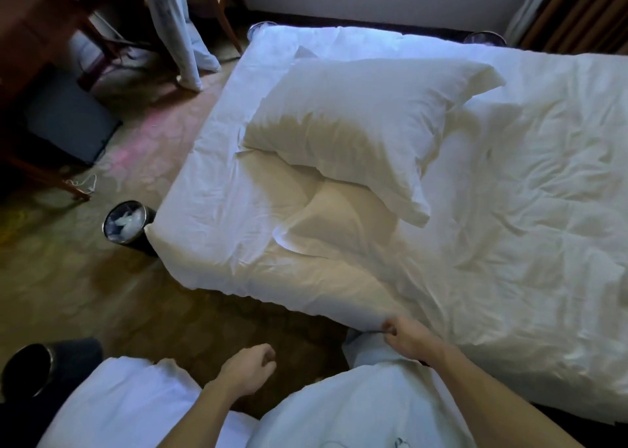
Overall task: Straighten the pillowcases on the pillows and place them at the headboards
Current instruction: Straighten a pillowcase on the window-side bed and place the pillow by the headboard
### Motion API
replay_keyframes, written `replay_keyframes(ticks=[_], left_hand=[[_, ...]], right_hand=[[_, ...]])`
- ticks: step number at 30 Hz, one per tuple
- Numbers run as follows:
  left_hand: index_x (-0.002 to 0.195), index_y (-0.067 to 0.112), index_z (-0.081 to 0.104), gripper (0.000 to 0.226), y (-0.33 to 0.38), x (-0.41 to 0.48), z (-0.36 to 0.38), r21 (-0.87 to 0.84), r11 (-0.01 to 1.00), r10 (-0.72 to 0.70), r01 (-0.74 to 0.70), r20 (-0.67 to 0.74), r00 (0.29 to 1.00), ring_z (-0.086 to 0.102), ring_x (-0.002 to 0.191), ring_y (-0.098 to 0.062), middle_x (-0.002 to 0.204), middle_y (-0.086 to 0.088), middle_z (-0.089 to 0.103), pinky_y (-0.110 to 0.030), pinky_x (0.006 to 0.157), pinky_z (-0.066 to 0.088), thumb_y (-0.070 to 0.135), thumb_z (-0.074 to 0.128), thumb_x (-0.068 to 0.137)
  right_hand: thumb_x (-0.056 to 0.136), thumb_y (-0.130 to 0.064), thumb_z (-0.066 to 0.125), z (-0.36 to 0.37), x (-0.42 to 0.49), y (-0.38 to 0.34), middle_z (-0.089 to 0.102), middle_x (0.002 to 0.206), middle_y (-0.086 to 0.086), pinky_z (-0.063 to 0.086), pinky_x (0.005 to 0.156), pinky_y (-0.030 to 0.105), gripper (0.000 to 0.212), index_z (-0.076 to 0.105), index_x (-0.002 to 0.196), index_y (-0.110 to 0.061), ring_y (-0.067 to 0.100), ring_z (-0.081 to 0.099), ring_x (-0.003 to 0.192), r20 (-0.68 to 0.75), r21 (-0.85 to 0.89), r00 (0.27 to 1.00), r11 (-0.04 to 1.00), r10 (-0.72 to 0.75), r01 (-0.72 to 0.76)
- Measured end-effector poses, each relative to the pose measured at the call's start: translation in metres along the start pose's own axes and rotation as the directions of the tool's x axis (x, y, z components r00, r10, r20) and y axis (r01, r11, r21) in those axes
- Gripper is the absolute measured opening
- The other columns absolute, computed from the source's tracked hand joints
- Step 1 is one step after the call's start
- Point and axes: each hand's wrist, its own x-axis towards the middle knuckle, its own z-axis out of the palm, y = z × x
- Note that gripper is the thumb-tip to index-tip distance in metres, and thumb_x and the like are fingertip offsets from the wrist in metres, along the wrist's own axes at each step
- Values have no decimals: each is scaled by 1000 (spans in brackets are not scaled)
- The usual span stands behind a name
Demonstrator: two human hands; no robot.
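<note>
— White cotton, head view, item one: top pillow (356, 118). Position?
— Lying askew across the bed (526, 209), one corner overlapping the lower pillow (339, 223). Both sit mid-mattress. No headboard shows, so likely neither is placed yet.
— Hands?
— Right hand (404, 339): thumb and curled fingers pinching a fabric edge (370, 315) at the bed's near side, probably to pull it taut. Sheet or lower pillowcase, cannot tell. Left hand (248, 366): fingers loosely curled, holding nothing, poised over the floor (102, 294).
— Surface?
— Rumpled sheet, creased throughout.
— Room?
— Bin (127, 223) touching the bed corner; second bin (27, 366) beside more white bedding (119, 403); dark wooden furniture (34, 23) at left; pale cloth (176, 29) draped from a chair; curtain (577, 6) at right.
</note>
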Motion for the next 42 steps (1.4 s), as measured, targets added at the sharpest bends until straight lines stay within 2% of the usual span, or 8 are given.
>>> replay_keyframes(ticks=[12, 17, 21, 24, 31, 36, 39, 42], left_hand=[[134, 23, 53, 40, 184, 125, -180, 127, 984, 130, -126, -26, 991, 57, 117, -17, 131, 2, 60, -32, 97, 46, 40, 45, 98], [113, 24, 63, 35, 249, 170, -245, 227, 966, 177, -119, -253, 951, 63, 105, -26, 116, 0, 68, -35, 85, 51, 47, 43, 97], [79, 20, 56, 29, 278, 197, -296, 294, 941, 307, -166, -541, 783, 64, 86, -30, 89, -7, 66, -34, 67, 45, 41, 46, 96], [81, 21, 57, 22, 286, 216, -332, 364, 908, 408, -208, -656, 635, 61, 73, -27, 80, -3, 61, -32, 57, 47, 40, 53, 92], [125, 17, 48, 58, 290, 251, -374, 526, 744, 648, -412, -419, 636, 55, 106, -31, 118, -10, 52, -39, 82, 50, 53, 63, 83], [127, 14, 43, 61, 292, 260, -368, 498, 737, 658, -456, -380, 650, 52, 108, -33, 119, -11, 49, -42, 80, 51, 52, 60, 83], [128, 13, 41, 62, 291, 265, -366, 505, 742, 646, -441, -364, 671, 50, 109, -34, 120, -13, 47, -43, 81, 50, 52, 58, 83], [136, 13, 34, 71, 292, 263, -365, 520, 733, 644, -439, -320, 695, 45, 117, -33, 128, -13, 43, -42, 87, 49, 50, 60, 82]], right_hand=[[96, -27, 49, -218, 51, 41, 60, 132, 5, 45, 96, 28, 39, 56, 132, -16, 21, 59, 116, -127, 55, 985, 993, 113, -107], [97, -27, 51, -276, 59, 52, 63, 130, 6, 44, 93, 28, 38, 58, 131, -15, 23, 59, 116, -233, 180, 950, 969, 208, -168], [97, -34, 49, -310, 72, 44, 66, 122, 6, 47, 89, 31, 38, 59, 129, -17, 24, 62, 108, -390, 365, 864, 915, 319, -173], [94, -43, 48, -334, 83, 22, 67, 121, 4, 48, 88, 34, 41, 58, 127, -20, 24, 62, 108, -509, 476, 776, 873, 373, -107], [73, -82, 50, -380, 120, -57, 56, 136, 12, 45, 101, 41, 93, 47, 136, -13, 31, 55, 120, -390, 571, 853, 818, 346, -71], [74, -66, 70, -370, 136, -98, 30, 154, 24, 36, 108, 39, 126, 0, 152, 3, 37, 38, 138, -329, 560, 846, 808, 418, -182], [73, -55, 71, -362, 139, -105, 41, 144, 28, 40, 100, 40, 123, -9, 151, -4, 41, 46, 129, -304, 586, 807, 767, 506, -260], [73, -38, 70, -358, 137, -109, 60, 117, 19, 48, 85, 39, 93, 13, 139, -6, 40, 59, 108, -381, 580, 727, 760, 572, -294]])
